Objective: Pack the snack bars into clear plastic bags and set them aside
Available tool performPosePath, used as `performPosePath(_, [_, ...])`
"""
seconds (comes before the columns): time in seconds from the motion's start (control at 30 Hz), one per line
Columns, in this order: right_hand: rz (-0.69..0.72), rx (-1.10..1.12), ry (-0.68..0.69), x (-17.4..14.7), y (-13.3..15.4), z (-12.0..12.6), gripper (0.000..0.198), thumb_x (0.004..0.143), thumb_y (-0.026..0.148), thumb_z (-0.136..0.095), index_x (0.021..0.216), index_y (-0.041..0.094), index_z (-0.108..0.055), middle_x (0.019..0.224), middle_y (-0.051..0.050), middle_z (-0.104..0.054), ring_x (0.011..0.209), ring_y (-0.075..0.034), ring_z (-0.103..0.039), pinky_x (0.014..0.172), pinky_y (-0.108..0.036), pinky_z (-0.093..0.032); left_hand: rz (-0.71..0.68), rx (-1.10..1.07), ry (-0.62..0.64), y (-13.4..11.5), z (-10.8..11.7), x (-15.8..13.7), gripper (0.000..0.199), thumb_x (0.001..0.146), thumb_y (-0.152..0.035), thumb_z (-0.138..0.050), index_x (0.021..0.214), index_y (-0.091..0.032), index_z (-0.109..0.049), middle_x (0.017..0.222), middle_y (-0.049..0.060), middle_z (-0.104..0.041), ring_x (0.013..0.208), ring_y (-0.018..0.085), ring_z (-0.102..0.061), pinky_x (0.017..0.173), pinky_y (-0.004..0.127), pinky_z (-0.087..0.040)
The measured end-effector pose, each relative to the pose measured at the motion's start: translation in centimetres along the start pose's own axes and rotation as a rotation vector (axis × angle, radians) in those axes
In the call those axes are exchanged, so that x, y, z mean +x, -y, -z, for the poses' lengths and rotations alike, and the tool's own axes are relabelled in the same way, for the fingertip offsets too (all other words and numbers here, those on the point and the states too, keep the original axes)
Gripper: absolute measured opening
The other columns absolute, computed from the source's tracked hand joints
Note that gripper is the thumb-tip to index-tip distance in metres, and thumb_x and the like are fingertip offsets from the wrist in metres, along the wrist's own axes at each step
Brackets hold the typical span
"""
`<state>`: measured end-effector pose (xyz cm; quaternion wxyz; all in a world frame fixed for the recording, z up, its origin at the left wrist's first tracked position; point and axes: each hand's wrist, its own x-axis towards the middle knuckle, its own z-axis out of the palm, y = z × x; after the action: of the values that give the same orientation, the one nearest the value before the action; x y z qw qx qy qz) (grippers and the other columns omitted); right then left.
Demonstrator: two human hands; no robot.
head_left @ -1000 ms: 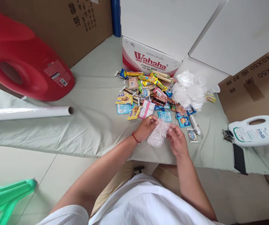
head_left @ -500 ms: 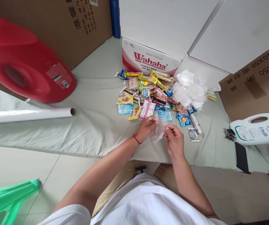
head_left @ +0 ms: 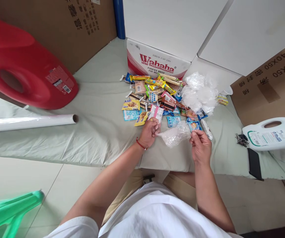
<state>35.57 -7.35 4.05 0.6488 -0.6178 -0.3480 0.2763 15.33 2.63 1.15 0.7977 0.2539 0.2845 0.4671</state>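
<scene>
A thin clear plastic bag (head_left: 174,135) is stretched sideways between my two hands, above the front part of the cloth-covered table (head_left: 100,132). My left hand (head_left: 151,131) is closed on its left end. On the right end, my right hand (head_left: 200,142) pinches the film between thumb and fingers. Just beyond my hands lies a heap of wrapped snacks: a pink and white packet (head_left: 156,113), a yellow cookie packet (head_left: 142,118), a light blue packet (head_left: 173,121) and a blue packet (head_left: 193,125) are nearest.
A pile of clear plastic bags (head_left: 199,92) sits right of the snacks, before a Wahaha carton (head_left: 154,59). A red jug (head_left: 33,72) and a film roll (head_left: 30,123) lie left. A white detergent bottle (head_left: 276,134), keys (head_left: 242,140) and a black phone (head_left: 254,163) lie right.
My hands have moved apart, the right one to the right and the left one slightly left. The plastic bag, bunched between them before, is now drawn out wide.
</scene>
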Motion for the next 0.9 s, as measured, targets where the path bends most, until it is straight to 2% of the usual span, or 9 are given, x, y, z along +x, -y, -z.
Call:
performPosePath(0.1, [0.075, 0.039, 0.045, -1.2, 0.0, 0.8, 0.024, 0.082, 0.040, -0.084, 0.095, 0.023, -0.072, 0.087, -0.001, -0.068, 0.066, -0.012, -0.055, 0.061, -0.027, -0.046, -0.012, 0.194, 0.045, 0.3, 0.0, -0.2, 0.036, 0.064, -0.033, -0.080, 0.090, -0.020, -0.059, 0.063, -0.008, -0.044, 0.051, 0.006, -0.037, 0.046, 0.019, -0.021])
performPosePath(0.2, [0.172, -0.018, 0.098, -2.9, 0.0, 2.6, 0.015, 0.086, 0.036, -0.081, 0.094, 0.025, -0.074, 0.096, -0.003, -0.068, 0.073, -0.014, -0.059, 0.065, -0.029, -0.050, -0.055, 0.343, -0.016, 0.7, 0.0, 0.0, 0.037, 0.060, -0.027, -0.084, 0.086, -0.019, -0.058, 0.067, -0.007, -0.052, 0.055, 0.006, -0.040, 0.051, 0.019, -0.028])
performPosePath(0.33, [0.288, -0.213, 0.183, -5.3, -0.1, 6.2, 0.004, 0.091, 0.030, -0.077, 0.093, 0.027, -0.077, 0.097, -0.004, -0.068, 0.084, -0.017, -0.064, 0.070, -0.030, -0.051, -0.141, 0.264, -0.175, 1.0, 0.0, 0.6, 0.036, 0.068, -0.031, -0.076, 0.089, -0.024, -0.047, 0.071, -0.008, -0.053, 0.050, 0.005, -0.039, 0.047, 0.020, -0.025])
performPosePath(0.43, [0.297, -0.332, 0.245, -6.7, -0.3, 8.5, 0.007, 0.092, 0.026, -0.075, 0.097, 0.029, -0.080, 0.095, -0.004, -0.068, 0.084, -0.017, -0.064, 0.067, -0.028, -0.049, -0.213, 0.210, -0.283, 1.1, -0.1, 0.6, 0.037, 0.073, -0.035, -0.076, 0.090, -0.025, -0.045, 0.072, -0.009, -0.050, 0.048, 0.005, -0.041, 0.046, 0.020, -0.027])
performPosePath(0.6, [0.195, -0.407, 0.202, -7.8, -0.9, 11.1, 0.009, 0.092, 0.033, -0.075, 0.095, 0.027, -0.081, 0.094, -0.006, -0.069, 0.087, -0.020, -0.064, 0.071, -0.031, -0.050, -0.288, 0.205, -0.338, 1.4, -0.5, -0.2, 0.036, 0.083, -0.048, -0.073, 0.081, -0.023, -0.048, 0.067, -0.008, -0.046, 0.048, 0.005, -0.039, 0.044, 0.020, -0.031])
performPosePath(0.7, [0.057, -0.349, 0.133, -7.9, -0.9, 12.5, 0.017, 0.089, 0.043, -0.078, 0.093, 0.027, -0.079, 0.089, -0.004, -0.068, 0.080, -0.020, -0.062, 0.072, -0.034, -0.051, -0.244, 0.214, -0.374, 1.3, -0.5, -1.0, 0.038, 0.086, -0.050, -0.070, 0.073, -0.022, -0.049, 0.059, -0.008, -0.040, 0.044, 0.005, -0.032, 0.040, 0.020, -0.028])
performPosePath(0.73, [-0.018, -0.348, 0.154, -7.8, -0.8, 13.0, 0.020, 0.087, 0.046, -0.079, 0.092, 0.026, -0.079, 0.086, -0.004, -0.068, 0.076, -0.019, -0.060, 0.071, -0.034, -0.051, -0.201, 0.225, -0.378, 1.2, -0.4, -1.4, 0.037, 0.086, -0.050, -0.070, 0.071, -0.022, -0.049, 0.057, -0.009, -0.038, 0.043, 0.005, -0.031, 0.039, 0.021, -0.026])
performPosePath(0.83, [-0.261, -0.395, 0.367, -6.6, 0.4, 14.3, 0.033, 0.077, 0.054, -0.085, 0.089, 0.024, -0.080, 0.085, -0.005, -0.072, 0.076, -0.021, -0.062, 0.072, -0.036, -0.054, -0.045, 0.269, -0.359, 0.5, -0.1, -2.7, 0.034, 0.086, -0.048, -0.070, 0.072, -0.022, -0.054, 0.052, -0.009, -0.033, 0.040, 0.005, -0.028, 0.037, 0.021, -0.021])
performPosePath(0.9, [-0.311, -0.372, 0.391, -5.1, 1.4, 14.3, 0.040, 0.074, 0.058, -0.086, 0.093, 0.023, -0.080, 0.096, -0.008, -0.076, 0.087, -0.024, -0.066, 0.078, -0.039, -0.057, 0.033, 0.288, -0.285, 0.0, -0.1, -3.8, 0.034, 0.085, -0.050, -0.072, 0.075, -0.021, -0.058, 0.051, -0.010, -0.029, 0.040, 0.005, -0.024, 0.036, 0.020, -0.019])
